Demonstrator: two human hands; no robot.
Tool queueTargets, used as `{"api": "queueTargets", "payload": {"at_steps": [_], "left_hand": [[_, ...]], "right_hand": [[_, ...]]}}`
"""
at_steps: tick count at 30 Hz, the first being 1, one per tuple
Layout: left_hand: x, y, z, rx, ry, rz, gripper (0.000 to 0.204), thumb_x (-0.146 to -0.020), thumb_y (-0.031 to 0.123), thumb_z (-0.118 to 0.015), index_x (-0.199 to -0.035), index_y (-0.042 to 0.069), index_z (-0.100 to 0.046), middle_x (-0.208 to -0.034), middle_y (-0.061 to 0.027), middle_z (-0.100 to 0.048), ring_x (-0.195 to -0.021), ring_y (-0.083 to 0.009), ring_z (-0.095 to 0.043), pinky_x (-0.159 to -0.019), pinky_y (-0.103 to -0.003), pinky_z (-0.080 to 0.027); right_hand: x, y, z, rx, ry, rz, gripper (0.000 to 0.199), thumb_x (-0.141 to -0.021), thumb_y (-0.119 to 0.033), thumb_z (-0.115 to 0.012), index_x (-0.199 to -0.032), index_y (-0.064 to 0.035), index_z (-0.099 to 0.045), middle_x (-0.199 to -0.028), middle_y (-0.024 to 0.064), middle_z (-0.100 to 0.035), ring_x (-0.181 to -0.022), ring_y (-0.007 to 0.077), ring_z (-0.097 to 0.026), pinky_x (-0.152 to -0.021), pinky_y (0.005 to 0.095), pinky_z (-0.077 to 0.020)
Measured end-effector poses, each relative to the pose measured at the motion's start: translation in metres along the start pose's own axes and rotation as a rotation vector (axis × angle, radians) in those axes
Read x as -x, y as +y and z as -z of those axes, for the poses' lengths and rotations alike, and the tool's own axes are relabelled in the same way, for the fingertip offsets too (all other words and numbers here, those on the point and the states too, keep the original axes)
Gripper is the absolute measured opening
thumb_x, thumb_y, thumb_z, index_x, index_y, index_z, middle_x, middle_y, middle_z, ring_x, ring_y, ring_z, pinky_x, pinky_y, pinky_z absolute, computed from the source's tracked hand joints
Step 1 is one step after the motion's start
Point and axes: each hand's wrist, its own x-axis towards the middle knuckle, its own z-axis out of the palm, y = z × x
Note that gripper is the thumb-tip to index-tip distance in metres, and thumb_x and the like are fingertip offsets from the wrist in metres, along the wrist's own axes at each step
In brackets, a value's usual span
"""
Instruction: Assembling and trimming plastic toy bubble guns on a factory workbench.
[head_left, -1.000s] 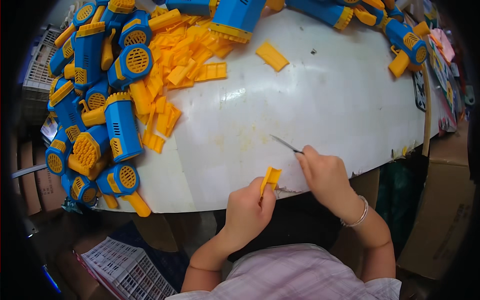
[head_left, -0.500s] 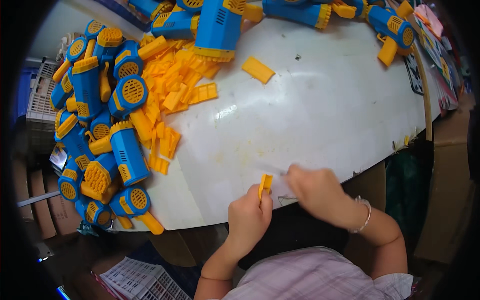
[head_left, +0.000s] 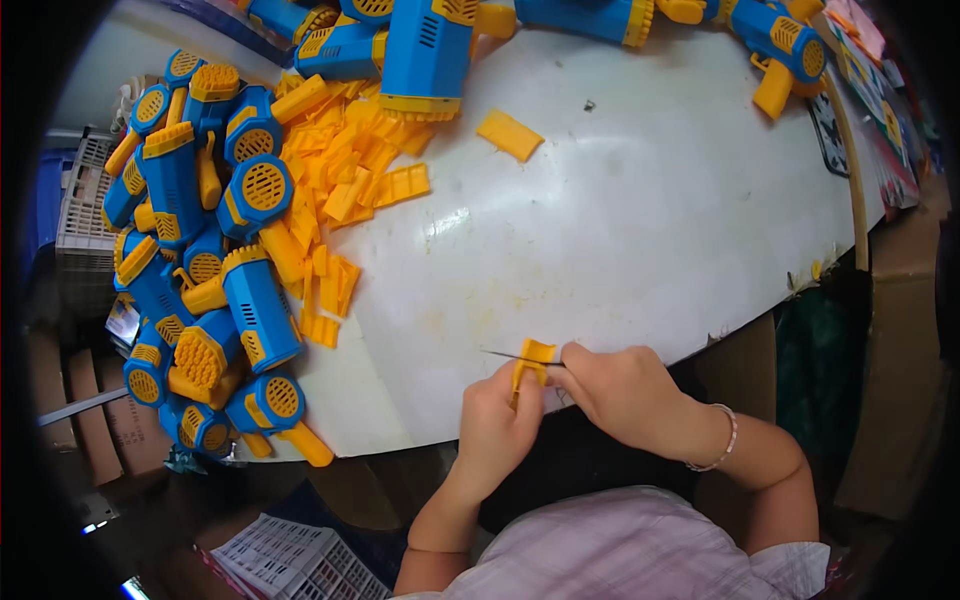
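Note:
My left hand point(head_left: 497, 420) is closed around a small yellow plastic piece point(head_left: 538, 352), whose upper end sticks out above the thumb. In my closed right hand point(head_left: 630, 390) is a thin-bladed knife point(head_left: 505, 354), its narrow dark blade pointing left across the yellow piece. Blade and piece appear to touch. Both hands are at the near edge of the white table point(head_left: 600, 250). Beyond them, a heap of similar yellow plastic pieces point(head_left: 350, 160) lies at the left, and one loose yellow piece point(head_left: 510, 135) rests apart from it.
Blue and yellow toy guns point(head_left: 262, 310) are piled along the table's left side, with more toy guns point(head_left: 430, 55) at the far edge and one point(head_left: 780, 55) at the far right. A dark patterned phone-like object point(head_left: 828, 135) lies by the right edge. A white crate point(head_left: 300, 560) stands below the table.
My right hand has come left and slightly down, bringing the blade from beside the yellow piece to across it. The piece has turned a little in my left hand.

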Motion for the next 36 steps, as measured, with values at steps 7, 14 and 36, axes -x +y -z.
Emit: {"api": "queueTargets", "payload": {"at_steps": [7,14,36], "left_hand": [[0.0,0.011,-0.007,0.07,-0.022,0.039,0.018,-0.085,0.007,-0.045,-0.077,-0.001,-0.059,-0.049,-0.01,-0.051,-0.042,-0.0183,-0.051,-0.043,-0.029,-0.038],[-0.004,0.023,-0.01,0.162,-0.066,0.055,0.019,-0.086,0.008,-0.044,-0.078,-0.001,-0.059,-0.048,-0.005,-0.049,-0.041,-0.0124,-0.049,-0.042,-0.026,-0.037],[0.027,0.072,0.03,0.53,0.031,0.144,0.027,-0.09,0.013,-0.038,-0.107,-0.004,-0.05,-0.066,-0.0027,-0.049,-0.048,-0.0064,-0.041,-0.045,-0.018,-0.031]], "right_hand": [[0.001,0.008,0.011,0.029,0.022,0.023,0.021,-0.086,-0.018,-0.05,-0.071,-0.0038,-0.045,-0.049,0.0156,-0.047,-0.045,0.0341,-0.051,-0.04,0.0402,-0.0404],[0.001,0.024,0.013,0.116,0.105,0.024,0.022,-0.084,-0.018,-0.053,-0.069,-0.0032,-0.045,-0.05,0.0154,-0.048,-0.046,0.0339,-0.052,-0.041,0.0396,-0.0409],[-0.115,-0.002,0.118,0.028,0.67,0.226,0.035,-0.067,-0.015,-0.071,-0.098,-0.0066,-0.057,-0.096,0.0091,-0.057,-0.063,0.0215,-0.057,-0.058,0.0285,-0.0468]]}}
